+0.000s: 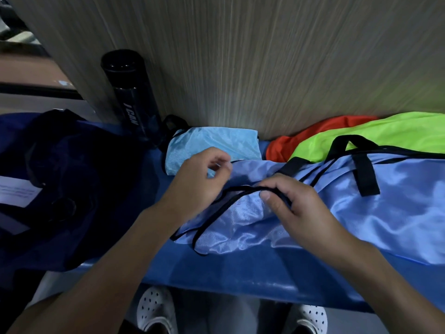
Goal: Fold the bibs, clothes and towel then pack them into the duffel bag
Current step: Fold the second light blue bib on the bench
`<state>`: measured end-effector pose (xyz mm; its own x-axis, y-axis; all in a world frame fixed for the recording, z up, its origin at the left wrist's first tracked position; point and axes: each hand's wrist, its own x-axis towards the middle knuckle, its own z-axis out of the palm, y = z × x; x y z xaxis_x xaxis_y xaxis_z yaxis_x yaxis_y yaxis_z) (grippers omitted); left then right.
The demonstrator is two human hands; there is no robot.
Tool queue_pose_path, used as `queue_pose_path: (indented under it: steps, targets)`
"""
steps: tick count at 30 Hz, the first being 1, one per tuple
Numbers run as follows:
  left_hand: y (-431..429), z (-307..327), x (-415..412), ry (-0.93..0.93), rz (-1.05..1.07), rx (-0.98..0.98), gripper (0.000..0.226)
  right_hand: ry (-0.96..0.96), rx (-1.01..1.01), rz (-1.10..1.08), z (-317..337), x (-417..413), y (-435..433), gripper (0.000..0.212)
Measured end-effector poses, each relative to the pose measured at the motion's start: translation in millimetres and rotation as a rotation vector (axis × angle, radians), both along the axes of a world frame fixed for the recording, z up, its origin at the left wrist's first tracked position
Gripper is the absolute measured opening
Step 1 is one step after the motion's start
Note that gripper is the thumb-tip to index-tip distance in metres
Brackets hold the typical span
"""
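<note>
Right hand fingers pinch the blue bib black trim; left hand curled, fingers narrow, just beside.

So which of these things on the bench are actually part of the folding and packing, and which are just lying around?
Part of the job:
- light blue bib, held by the left hand and right hand
- folded pale blue bib
- green bib
- orange bib
- navy duffel bag

Just lying about:
- black bottle
- white paper
</note>
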<state>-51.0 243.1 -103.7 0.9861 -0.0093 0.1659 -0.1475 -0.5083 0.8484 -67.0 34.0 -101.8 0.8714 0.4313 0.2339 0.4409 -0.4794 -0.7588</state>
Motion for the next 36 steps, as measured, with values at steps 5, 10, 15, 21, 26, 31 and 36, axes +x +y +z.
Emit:
queue_pose_path:
  steps: [5, 10, 15, 21, 26, 31, 36]
  targets:
    - [-8, -15, 13, 0.104, 0.049, 0.196, 0.043, 0.024, 0.006, 0.030, 0, -3, -5, 0.012]
    - [-14, -18, 24, 0.068, 0.091, 0.168, 0.023, 0.032, 0.026, 0.038, -1, -2, -8, 0.012]
    - [-14, -6, 26, -0.051, 0.123, 0.025, 0.017, 0.004, 0.051, 0.021, 1, 2, -11, 0.011]
    - [4, 24, 11, -0.106, -0.021, -0.076, 0.040, -0.097, 0.109, 0.019, 13, 10, -4, 0.013]
    - [33, 49, -11, -0.001, -0.165, -0.191, 0.015, -0.139, 0.149, 0.078, 33, 20, 19, 0.016]
    - [32, 51, -24, 0.046, -0.234, -0.134, 0.016, -0.105, 0.147, 0.154, 39, 25, 51, 0.019]
    - [43, 43, -19, 0.052, -0.070, -0.151, 0.006, -0.096, 0.177, 0.096, 37, 29, 67, 0.023]
